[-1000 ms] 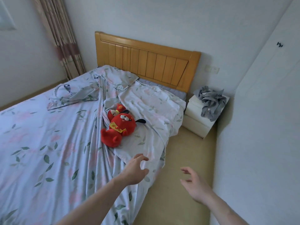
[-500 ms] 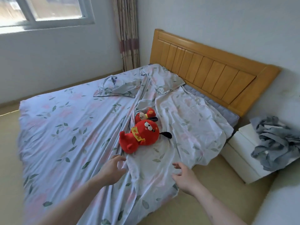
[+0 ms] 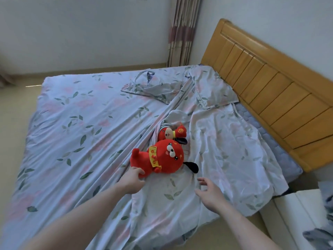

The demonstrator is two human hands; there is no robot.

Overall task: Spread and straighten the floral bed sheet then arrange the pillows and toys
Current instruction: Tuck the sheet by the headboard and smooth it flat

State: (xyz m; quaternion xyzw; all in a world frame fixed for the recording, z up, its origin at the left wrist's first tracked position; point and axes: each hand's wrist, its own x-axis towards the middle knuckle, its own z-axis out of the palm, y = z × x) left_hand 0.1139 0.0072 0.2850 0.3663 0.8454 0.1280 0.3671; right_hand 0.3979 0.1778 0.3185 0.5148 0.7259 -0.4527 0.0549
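The floral bed sheet (image 3: 86, 134) lies rumpled over the bed, bunched in a ridge down the middle. A big red plush toy (image 3: 162, 157) lies on it, with a smaller red plush (image 3: 171, 133) half tucked in the folds behind. My left hand (image 3: 132, 181) reaches the big plush's lower leg, fingers curling around it. My right hand (image 3: 210, 193) hovers open over the sheet to the right, fingers spread. Two flat floral pillowcases (image 3: 212, 91) lie near the headboard.
The wooden headboard (image 3: 270, 91) stands at the right, bare mattress edge (image 3: 270, 141) showing beside it. A white nightstand (image 3: 297, 213) with grey cloth (image 3: 322, 237) sits at the lower right. A curtain (image 3: 182, 31) hangs in the far corner.
Both hands moved forward over the bed. My left hand went from hovering over the sheet to taking the big red plush's leg. The view swung closer and left.
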